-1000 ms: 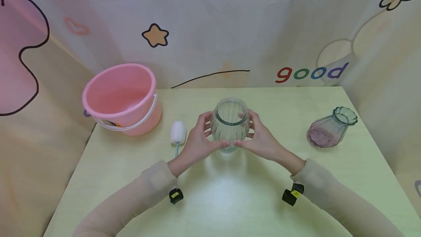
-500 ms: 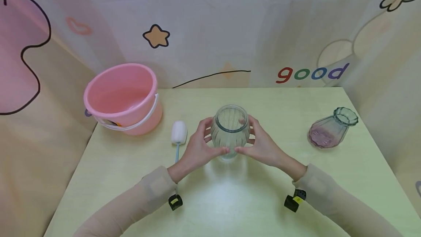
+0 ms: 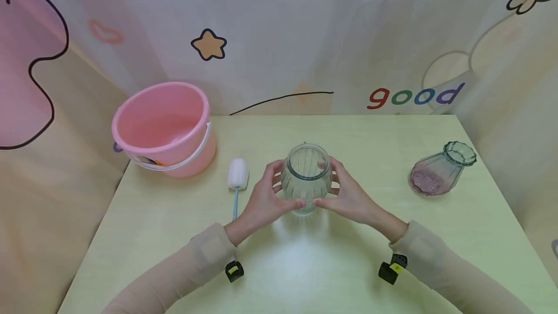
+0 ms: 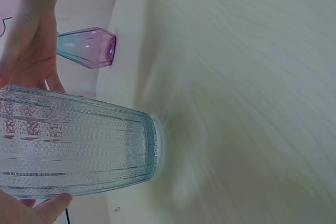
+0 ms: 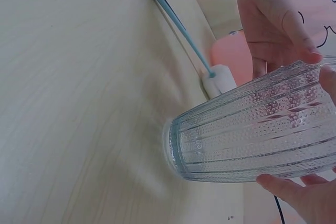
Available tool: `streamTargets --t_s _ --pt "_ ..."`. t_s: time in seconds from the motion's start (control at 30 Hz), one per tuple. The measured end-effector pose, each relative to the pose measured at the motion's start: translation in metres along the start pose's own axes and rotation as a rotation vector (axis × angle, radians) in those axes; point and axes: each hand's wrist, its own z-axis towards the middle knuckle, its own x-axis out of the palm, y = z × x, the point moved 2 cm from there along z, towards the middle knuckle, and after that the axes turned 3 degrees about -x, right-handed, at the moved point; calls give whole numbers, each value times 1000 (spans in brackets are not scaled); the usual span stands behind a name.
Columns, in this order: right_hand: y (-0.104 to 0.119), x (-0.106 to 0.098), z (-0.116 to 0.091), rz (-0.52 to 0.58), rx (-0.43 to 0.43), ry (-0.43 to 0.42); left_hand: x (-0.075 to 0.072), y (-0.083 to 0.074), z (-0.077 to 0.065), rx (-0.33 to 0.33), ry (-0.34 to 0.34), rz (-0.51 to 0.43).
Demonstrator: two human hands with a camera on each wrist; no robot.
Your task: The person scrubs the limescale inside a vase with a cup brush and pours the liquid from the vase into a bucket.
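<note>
Between the two hands stands a clear ribbed glass vase (image 3: 306, 189), upright, with a round greenish rim and a dotted texture on its side. The left hand (image 3: 265, 203) grips its left side, thumb across the front and fingers behind. On the right side the right hand (image 3: 355, 201) holds it the same way, and the two thumbs almost meet low on the front. In the left wrist view the base of the vase (image 4: 79, 140) is right at the tabletop. The right wrist view shows fingers (image 5: 283, 188) of the right hand against the glass.
A pink bucket (image 3: 192, 160) with a white handle stands at the back left. Beside the left forearm lies a white sponge brush (image 3: 238, 173) with a thin blue handle. On the right a green-and-purple glass vase (image 3: 436, 173) leans tilted. A printed curtain (image 3: 279, 38) surrounds the table (image 3: 305, 275).
Both hands and the glass vase have come down and a little nearer the person, mostly in the first half second. The grip looks the same; the bucket, brush and purple vase stay put.
</note>
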Motion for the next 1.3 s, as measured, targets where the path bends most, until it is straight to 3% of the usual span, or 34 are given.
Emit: streamTargets --t_s 0.1,0.23,1.07,1.3 --pt "-2 1 -1 -1 -13 1 3 13 2 4 -6 12" --pt "-4 2 -3 4 -28 2 5 17 2 31 -17 21" --pt "-13 6 -4 36 -65 2 11 22 -1 75 -40 68" --pt "-14 6 -5 31 -79 -5 9 23 0 110 -13 64"
